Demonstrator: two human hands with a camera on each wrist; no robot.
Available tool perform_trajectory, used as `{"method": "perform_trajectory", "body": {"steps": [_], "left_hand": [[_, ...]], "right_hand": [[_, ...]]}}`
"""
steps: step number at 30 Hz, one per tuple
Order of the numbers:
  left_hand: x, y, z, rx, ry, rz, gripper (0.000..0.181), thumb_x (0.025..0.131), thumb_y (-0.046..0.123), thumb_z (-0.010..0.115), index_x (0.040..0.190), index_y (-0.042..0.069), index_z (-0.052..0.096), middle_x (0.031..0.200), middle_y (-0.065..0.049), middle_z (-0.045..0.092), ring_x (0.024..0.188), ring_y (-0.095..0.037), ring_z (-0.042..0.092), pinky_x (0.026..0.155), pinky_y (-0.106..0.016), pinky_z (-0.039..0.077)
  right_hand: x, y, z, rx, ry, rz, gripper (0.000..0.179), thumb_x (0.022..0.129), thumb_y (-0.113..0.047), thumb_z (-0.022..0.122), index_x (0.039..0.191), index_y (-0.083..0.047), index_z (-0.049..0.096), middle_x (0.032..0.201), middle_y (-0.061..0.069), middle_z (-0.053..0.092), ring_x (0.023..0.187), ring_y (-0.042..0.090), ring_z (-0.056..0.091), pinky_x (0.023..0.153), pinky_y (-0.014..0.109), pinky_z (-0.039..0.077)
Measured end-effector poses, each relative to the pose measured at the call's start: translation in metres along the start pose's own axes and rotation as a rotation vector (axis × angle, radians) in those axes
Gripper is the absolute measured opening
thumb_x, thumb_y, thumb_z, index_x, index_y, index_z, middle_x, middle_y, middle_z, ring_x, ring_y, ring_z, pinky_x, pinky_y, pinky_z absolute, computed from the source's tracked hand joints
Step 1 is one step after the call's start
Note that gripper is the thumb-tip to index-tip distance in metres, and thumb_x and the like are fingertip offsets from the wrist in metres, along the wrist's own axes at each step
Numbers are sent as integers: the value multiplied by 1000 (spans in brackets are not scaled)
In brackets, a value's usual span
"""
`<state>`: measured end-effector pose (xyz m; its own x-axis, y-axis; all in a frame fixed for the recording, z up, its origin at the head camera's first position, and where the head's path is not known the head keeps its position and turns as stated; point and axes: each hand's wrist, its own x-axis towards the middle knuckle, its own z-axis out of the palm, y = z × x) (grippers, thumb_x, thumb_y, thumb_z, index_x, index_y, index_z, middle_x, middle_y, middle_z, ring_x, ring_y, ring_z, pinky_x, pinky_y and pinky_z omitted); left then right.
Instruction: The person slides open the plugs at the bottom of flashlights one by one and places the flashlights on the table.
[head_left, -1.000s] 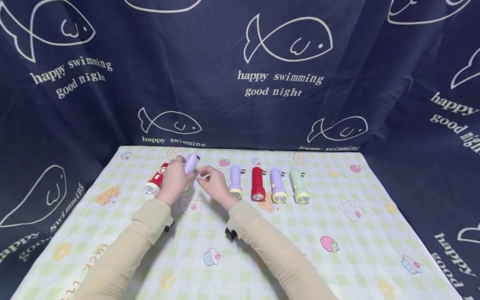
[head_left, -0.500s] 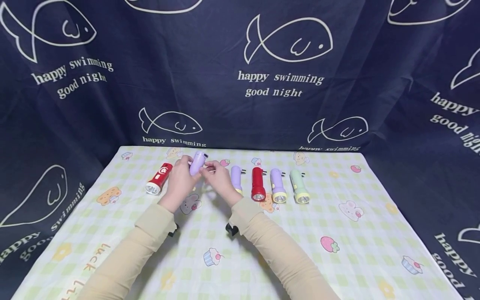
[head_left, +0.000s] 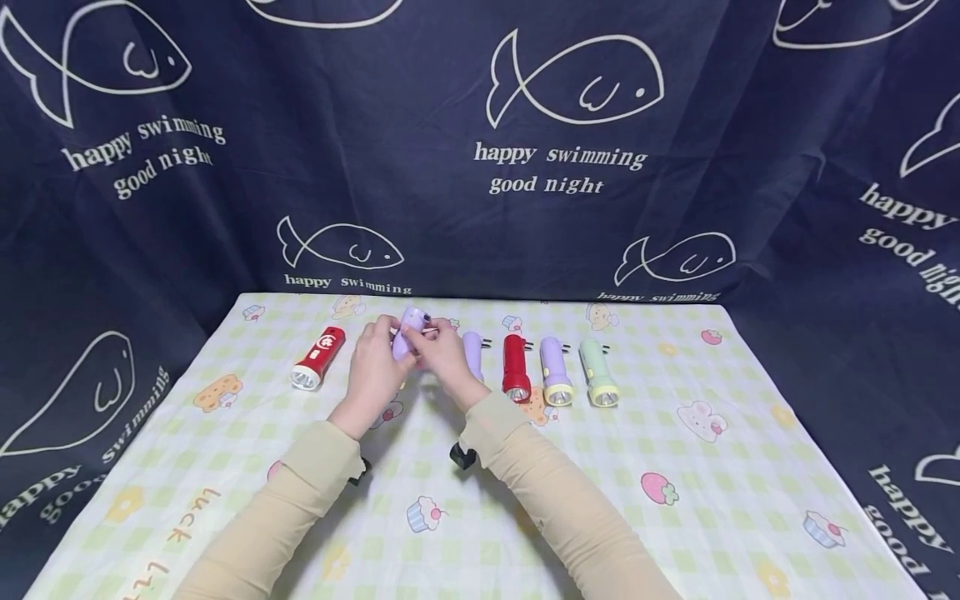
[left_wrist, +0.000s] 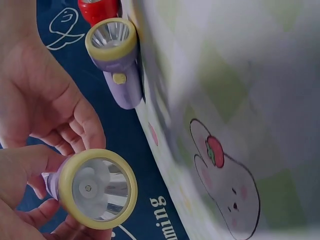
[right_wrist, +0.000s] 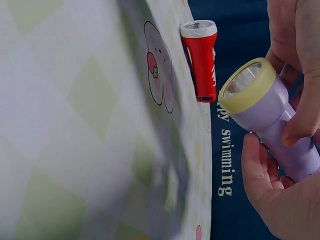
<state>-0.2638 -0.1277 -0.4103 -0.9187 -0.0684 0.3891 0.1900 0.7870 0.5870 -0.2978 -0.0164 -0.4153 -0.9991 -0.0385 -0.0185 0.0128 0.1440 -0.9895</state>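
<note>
A lilac flashlight (head_left: 401, 344) with a pale yellow head is held up over the cloth by both hands, its tail pointing up and away. My left hand (head_left: 375, 367) grips the body; in the right wrist view its thumb (right_wrist: 304, 122) lies along the lilac barrel. My right hand (head_left: 448, 357) pinches near the tail, where a dark slot shows. Its other fingers curl close beside the barrel in the left wrist view, where the unlit lens (left_wrist: 102, 190) faces the camera. The right hand partly hides another lilac flashlight (head_left: 472, 350) behind it.
A red flashlight with white head (head_left: 318, 358) lies to the left. On the right lie a red flashlight (head_left: 515, 367), a lilac one (head_left: 555, 367) and a mint-green one (head_left: 597, 371), with plug prongs out. Dark blue fabric (head_left: 480, 250) stands behind the checked cloth (head_left: 600, 517).
My left hand has carried the lilac flashlight to the right, away from the red and white one. My right hand has come onto the flashlight near its tail.
</note>
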Motion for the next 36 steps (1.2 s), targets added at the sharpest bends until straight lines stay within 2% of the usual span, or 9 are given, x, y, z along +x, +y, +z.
{"method": "perform_trajectory", "body": {"steps": [4,11,16,23,29,33,36], "left_hand": [[-2,2,3,-10,2,-7,51,71,13,76,114,4,50,95,-17,55,86,-33,54,74,-45,48],[-2,5,6,-9,28,9,51,71,13,76,113,6,49,94,-16,54,85,-33,54,72,-44,47],[-2,7,6,-25,36,15,49,72,14,76,112,6,50,94,-16,55,85,-32,54,72,-43,47],[1,11,1,-56,-44,34,50,76,17,76,115,7,47,102,-16,57,88,-31,57,72,-42,48],[2,15,-7,-97,-115,59,40,81,15,68,115,8,49,105,-13,60,92,-31,62,76,-42,51],[5,18,-12,-142,-151,54,38,84,14,63,120,7,51,108,-14,61,94,-32,63,78,-42,52],[8,19,-15,-181,-163,58,38,87,18,62,122,6,51,111,-16,62,95,-33,63,80,-42,53]], "right_hand": [[-2,-1,-1,-13,14,1,48,81,-29,73,112,1,52,77,0,55,63,10,53,52,23,54],[-3,-2,-3,-15,47,4,46,80,-27,75,112,-3,53,81,2,57,63,9,55,52,23,54],[-2,-3,-6,-30,42,-12,46,81,-28,74,114,-3,53,84,3,57,66,10,56,53,23,55],[1,-2,-16,-3,23,-48,45,82,-23,73,114,-1,51,88,6,57,67,10,58,56,27,58],[2,-4,-26,47,-2,-50,42,82,-16,72,114,2,50,91,9,55,71,14,58,63,39,59],[0,-6,-33,1,-8,-68,46,82,-17,72,118,1,50,99,15,59,76,17,61,68,44,58],[-3,-6,-39,-53,-14,-100,48,82,-17,72,121,0,50,103,17,61,81,20,63,67,42,59]]}}
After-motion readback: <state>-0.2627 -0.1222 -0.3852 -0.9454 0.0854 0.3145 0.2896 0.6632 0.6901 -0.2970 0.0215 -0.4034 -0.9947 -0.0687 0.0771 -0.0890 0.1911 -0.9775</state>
